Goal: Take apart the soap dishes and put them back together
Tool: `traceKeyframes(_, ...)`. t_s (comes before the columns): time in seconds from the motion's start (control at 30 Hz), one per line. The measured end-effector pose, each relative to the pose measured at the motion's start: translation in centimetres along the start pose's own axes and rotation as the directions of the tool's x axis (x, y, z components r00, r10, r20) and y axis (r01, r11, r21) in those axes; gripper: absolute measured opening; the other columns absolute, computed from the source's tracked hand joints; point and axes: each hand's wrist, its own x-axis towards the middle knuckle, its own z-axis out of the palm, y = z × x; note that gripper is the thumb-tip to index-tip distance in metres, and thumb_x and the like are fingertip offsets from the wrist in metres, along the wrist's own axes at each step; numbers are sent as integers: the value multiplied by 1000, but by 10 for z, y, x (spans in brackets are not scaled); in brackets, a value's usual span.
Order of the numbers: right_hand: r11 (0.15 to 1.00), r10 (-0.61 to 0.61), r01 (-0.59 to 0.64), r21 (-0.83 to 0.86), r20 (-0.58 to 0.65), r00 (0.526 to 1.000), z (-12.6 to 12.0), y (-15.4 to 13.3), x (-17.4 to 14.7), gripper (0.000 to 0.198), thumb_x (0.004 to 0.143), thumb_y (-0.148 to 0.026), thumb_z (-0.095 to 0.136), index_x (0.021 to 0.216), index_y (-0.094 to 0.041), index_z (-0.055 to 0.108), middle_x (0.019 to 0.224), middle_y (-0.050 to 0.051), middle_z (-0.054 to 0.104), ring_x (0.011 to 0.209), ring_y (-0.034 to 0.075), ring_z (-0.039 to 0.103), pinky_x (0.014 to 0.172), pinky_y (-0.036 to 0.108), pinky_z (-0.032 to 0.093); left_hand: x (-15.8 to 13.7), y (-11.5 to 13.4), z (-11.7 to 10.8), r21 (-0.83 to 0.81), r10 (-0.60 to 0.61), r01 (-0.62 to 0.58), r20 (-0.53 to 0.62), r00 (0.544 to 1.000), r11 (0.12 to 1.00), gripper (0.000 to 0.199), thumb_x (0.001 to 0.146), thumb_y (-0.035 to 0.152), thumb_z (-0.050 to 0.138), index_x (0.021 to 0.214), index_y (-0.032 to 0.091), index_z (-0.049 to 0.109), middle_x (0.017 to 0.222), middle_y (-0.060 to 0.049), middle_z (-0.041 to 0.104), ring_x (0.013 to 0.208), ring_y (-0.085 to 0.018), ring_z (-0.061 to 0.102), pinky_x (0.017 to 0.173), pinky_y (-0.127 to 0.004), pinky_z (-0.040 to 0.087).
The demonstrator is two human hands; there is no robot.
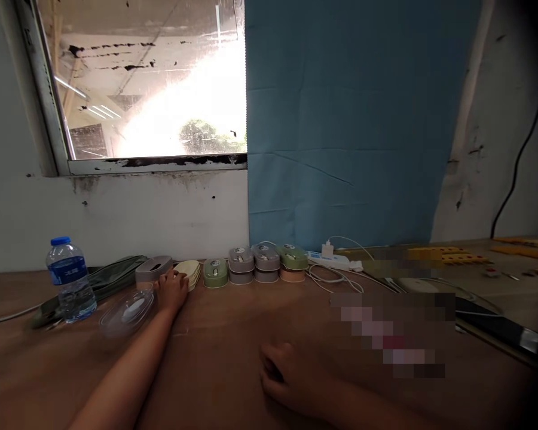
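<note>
My left hand [172, 291] reaches to the back of the table, its fingers apart and slightly bent. It touches or nearly touches a stack of cream-coloured pieces [190, 273] and the right end of a grey-and-pink box with a slot [149, 273]. Exact contact is hard to see. A clear plastic lid or tray [128, 312] lies left of my forearm. My right hand [291, 377] rests over the front middle of the table, loosely curled, with a gap between thumb and fingers. Nothing shows in it.
Small lidded boxes stand in a row: a green one [216, 273], two grey ones [241, 264] [266, 263] and a green-and-pink one [293, 263]. A water bottle [72, 280] stands left. A power strip [329, 260] and cables [336, 276] lie right; a patch there is pixelated.
</note>
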Motion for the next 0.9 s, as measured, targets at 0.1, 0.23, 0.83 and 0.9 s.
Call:
traceKeyframes(0.1,1000,-7,7,-2,-11,1000,0,1,0,4,68,-22,49,67,-18,48,65,-1,58,55,10,47,46,20,20,1,8,-6,-77,-1,1,0,1000,997,26,82,31,42,93,20,62,106,-9,56,95,-28,44,81,-43,32)
traceKeyframes(0.23,982,-175,167,-88,-103,979,-1,2,-1,2,67,-17,48,68,-19,48,62,-2,57,52,9,44,49,22,24,-8,29,-29,-201,54,-51,8,999,978,29,85,36,38,97,20,58,104,-7,54,91,-21,49,79,-35,37)
traceKeyframes(0.83,857,-509,490,-157,-113,853,-9,-3,-5,17,60,-20,50,77,-19,51,71,1,58,64,14,49,55,25,33,-92,34,-139,-770,818,-309,447,363,558,15,74,28,59,88,25,62,93,-1,57,90,-17,51,91,-32,33)
traceKeyframes(0.9,879,-473,466,-105,-53,880,-9,-3,-6,20,59,-22,51,79,-20,51,74,0,57,65,14,50,56,24,34,-86,34,-142,-772,821,-306,455,346,557,21,72,30,61,93,26,61,97,-1,57,93,-17,50,91,-31,33)
